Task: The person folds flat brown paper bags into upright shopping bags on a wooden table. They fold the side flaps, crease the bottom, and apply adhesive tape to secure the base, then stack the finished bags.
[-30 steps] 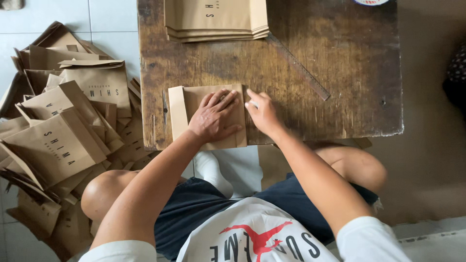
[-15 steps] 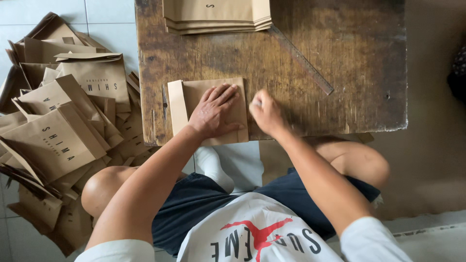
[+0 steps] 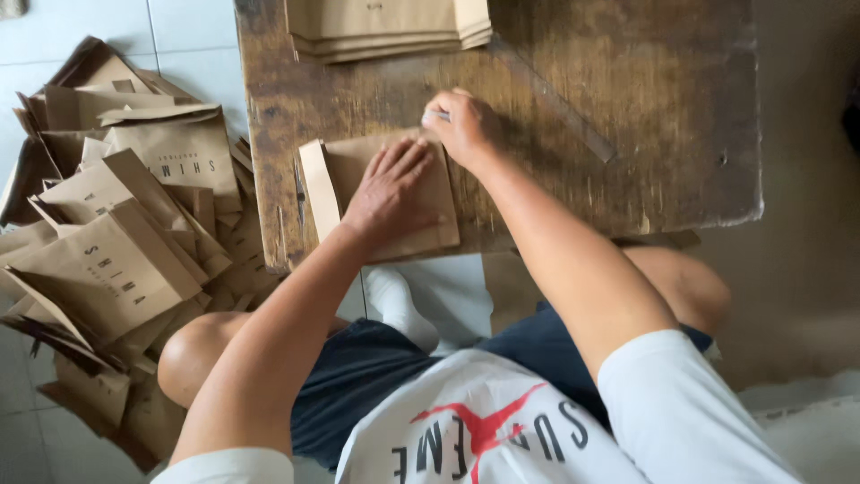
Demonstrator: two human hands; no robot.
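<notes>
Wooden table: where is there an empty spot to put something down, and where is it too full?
The wooden table is bare on its right half, past the thin strip and the right hand. Its near left is taken by the paper bag under the left hand, its far edge by a bag stack. The floor at left is crowded with a heap of finished bags.

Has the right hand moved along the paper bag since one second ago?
Yes. The right hand has slid from the near right edge of the paper bag to its far right corner.

A folded bag point(image 3: 333, 193) lies at the table point(image 3: 627, 99) edge — stack point(image 3: 385, 27) behind, heap point(image 3: 116, 233) left.
</notes>
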